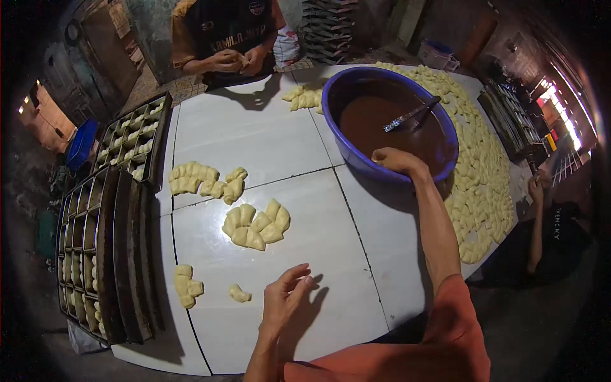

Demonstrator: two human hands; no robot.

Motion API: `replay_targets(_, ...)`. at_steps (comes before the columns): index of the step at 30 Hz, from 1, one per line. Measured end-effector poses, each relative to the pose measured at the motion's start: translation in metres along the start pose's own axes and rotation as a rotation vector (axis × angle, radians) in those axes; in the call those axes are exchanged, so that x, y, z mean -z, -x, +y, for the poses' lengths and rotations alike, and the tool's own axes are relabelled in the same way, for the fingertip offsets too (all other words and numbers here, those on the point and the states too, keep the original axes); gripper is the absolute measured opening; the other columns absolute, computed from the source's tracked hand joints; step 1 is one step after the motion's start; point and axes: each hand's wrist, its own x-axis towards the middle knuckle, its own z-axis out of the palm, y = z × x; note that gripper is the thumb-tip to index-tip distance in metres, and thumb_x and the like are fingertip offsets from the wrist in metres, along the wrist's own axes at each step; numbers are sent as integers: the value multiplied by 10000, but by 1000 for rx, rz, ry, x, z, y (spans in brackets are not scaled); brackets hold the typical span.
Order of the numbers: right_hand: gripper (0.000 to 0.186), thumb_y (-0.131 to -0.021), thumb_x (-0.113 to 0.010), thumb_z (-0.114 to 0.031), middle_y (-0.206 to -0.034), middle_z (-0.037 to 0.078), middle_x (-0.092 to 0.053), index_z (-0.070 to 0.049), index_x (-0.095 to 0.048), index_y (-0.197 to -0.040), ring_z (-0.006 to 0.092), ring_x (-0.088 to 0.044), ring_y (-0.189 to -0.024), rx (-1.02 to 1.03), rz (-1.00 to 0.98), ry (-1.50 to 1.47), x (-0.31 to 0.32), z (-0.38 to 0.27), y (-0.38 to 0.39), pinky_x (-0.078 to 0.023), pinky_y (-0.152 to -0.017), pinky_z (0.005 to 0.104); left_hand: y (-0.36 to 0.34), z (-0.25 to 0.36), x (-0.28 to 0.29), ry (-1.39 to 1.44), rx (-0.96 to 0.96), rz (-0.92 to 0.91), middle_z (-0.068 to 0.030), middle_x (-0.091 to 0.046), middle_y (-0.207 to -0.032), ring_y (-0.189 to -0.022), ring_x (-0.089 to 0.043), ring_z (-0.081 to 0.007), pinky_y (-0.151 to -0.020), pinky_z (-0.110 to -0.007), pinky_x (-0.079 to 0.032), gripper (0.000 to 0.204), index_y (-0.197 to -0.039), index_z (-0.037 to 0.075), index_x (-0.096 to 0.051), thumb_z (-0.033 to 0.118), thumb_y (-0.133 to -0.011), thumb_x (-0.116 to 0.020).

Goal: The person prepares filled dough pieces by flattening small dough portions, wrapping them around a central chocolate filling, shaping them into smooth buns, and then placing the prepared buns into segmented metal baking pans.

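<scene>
My right hand [398, 162] is at the near-left rim of a blue basin [344, 143] of brown filling [359, 121], its fingers curled; what they hold, if anything, is hidden. A spoon-like utensil [407, 116] rests in the filling. My left hand [288, 290] is open and empty above the white tiled table [331, 286], fingers loosely bent. Beyond it lie clusters of pale dough [254, 229], with another group [197, 181] farther back and smaller pieces [239, 294] to its left.
Metal moulds with dough balls [89, 254] line the left side. Many dough pieces [474, 204] cover the right side. A person [226, 44] across the table pinches something small. Another person's hand [536, 188] is at the far right, beside stacked trays [509, 124].
</scene>
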Motion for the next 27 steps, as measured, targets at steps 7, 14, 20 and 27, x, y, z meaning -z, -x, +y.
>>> replay_targets(7, 182, -915, -638, -222, -812, 20, -650, -42, -646, -941, 103, -574, -699, 58, 278, -532, 12, -42, 46, -468, -633, 284, -9, 1, -6, 35, 52, -51, -145, -703, -1165, -1019, -680, -192, -916, -336, -525, 378, -1283, -20, -616, 190, -970, -643)
replay_targets(14, 169, -989, -632, -249, -860, 8, -634, -84, -599, -995, 90, -630, -738, 200, 379, -1394, -43, -89, 93, -540, -676, 238, -42, 11, -33, 156, -80, -227, -121, -655, -1249, -1128, -642, -216, -930, -348, -517, 431, -1328, -6, -586, 275, -1002, -604)
replay_targets(20, 130, -1007, -600, -189, -929, 19, -623, -73, -560, -1051, 80, -641, -804, 169, 117, -1729, -141, -160, 124, -555, -687, 231, -44, 2, -32, 782, 28, -157, -114, -636, -1237, -1082, -633, -216, -923, -366, -514, 421, -1279, 38, -611, 357, -1005, -589)
replay_targets(27, 329, -921, -711, -153, -1109, 66, -632, -45, -549, -1186, 154, -651, -962, 274, 56, -1459, -199, -210, 151, -558, -856, 306, -10, -25, 43, 623, 16, 223, -98, -703, -975, -844, -652, -157, -750, -297, -548, 330, -1124, -18, -670, 257, -943, -698)
